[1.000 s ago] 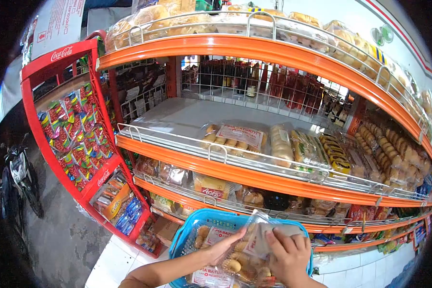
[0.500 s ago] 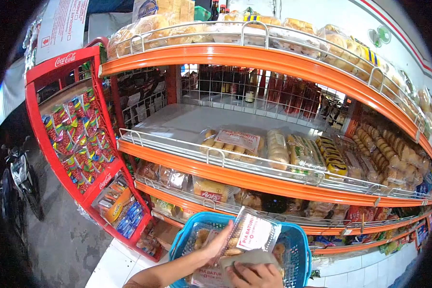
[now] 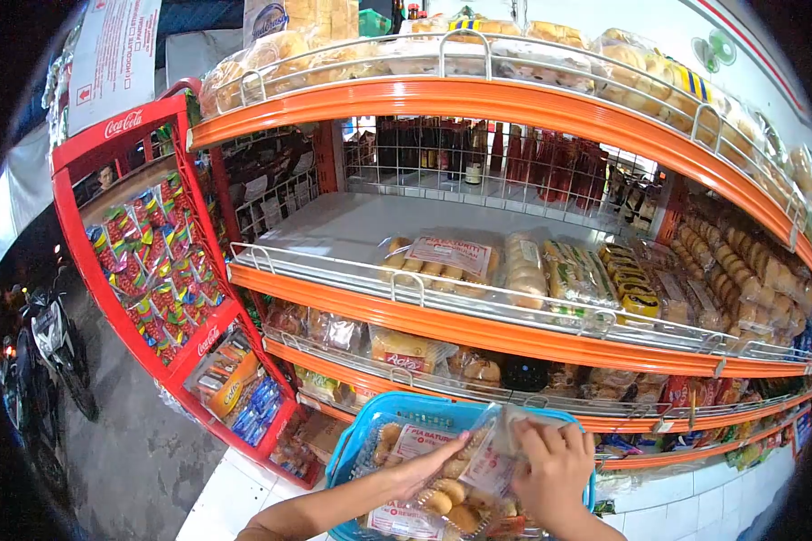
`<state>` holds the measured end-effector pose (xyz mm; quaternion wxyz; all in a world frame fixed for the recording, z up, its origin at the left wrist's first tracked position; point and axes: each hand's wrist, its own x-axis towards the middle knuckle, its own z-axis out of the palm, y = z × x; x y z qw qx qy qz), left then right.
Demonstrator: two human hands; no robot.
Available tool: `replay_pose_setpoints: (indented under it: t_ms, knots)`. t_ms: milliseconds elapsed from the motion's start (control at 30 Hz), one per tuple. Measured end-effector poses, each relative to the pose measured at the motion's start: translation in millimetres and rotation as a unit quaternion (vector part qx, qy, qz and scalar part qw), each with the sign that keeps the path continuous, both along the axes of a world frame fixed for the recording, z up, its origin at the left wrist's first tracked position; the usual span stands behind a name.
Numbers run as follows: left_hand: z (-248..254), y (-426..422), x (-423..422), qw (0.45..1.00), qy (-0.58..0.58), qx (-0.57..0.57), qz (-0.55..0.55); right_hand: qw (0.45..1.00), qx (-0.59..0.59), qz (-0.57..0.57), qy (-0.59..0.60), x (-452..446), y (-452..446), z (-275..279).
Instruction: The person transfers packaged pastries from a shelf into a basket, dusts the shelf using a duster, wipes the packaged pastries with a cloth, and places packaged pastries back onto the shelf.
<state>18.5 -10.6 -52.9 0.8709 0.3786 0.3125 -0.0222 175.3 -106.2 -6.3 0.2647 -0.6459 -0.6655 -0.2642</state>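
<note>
Red metal Coca-Cola rack (image 3: 123, 123) at left, holds colourful plastic snack packets (image 3: 160, 261). Black-and-white motorcycle (image 3: 54, 332) beyond, on grey pavement (image 3: 135, 442).

Left hand (image 3: 431, 468) and right hand (image 3: 556, 464) are bare, with bare forearms (image 3: 320, 512) and seemingly slim fingers (image 3: 552, 439).

1. The left forearm (image 3: 320, 508) was extended from below, bared, toward the upper right.
2. The left grip (image 3: 430, 464) was angled likewise.
3. The right forearm (image 3: 594, 530) was angled up and leftward.
4. The right grip (image 3: 553, 460) was held back-outward, fingers bent.
</note>
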Motion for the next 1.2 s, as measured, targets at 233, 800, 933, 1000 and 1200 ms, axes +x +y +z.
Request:
replay_pose_setpoints:
  t_ms: [233,800,933,1000,1200]
  knots:
    - [-33.2,8.8,11.8,0.995,-0.050,0.012,0.086,0.980,-0.033,0.194,-0.030,-45.8,-39.3,-10.4]
    - [31.3,44.2,-67.3,0.966,-0.079,0.154,0.191,0.878,0.070,0.469,-0.069,-31.7,-38.5,18.3]
    - [137.2,81.3,-114.8,0.902,-0.112,0.383,0.163,0.860,-0.001,0.508,-0.054,-29.9,-29.5,8.2]
    - [183.6,120.6,-136.6,0.880,-0.006,0.460,0.121,0.861,-0.020,0.506,-0.048,-30.0,-27.7,9.5]
    - [280.9,225.2,-141.7,0.734,0.206,0.640,-0.098,0.880,-0.050,0.471,-0.034,-28.2,-24.2,8.5]
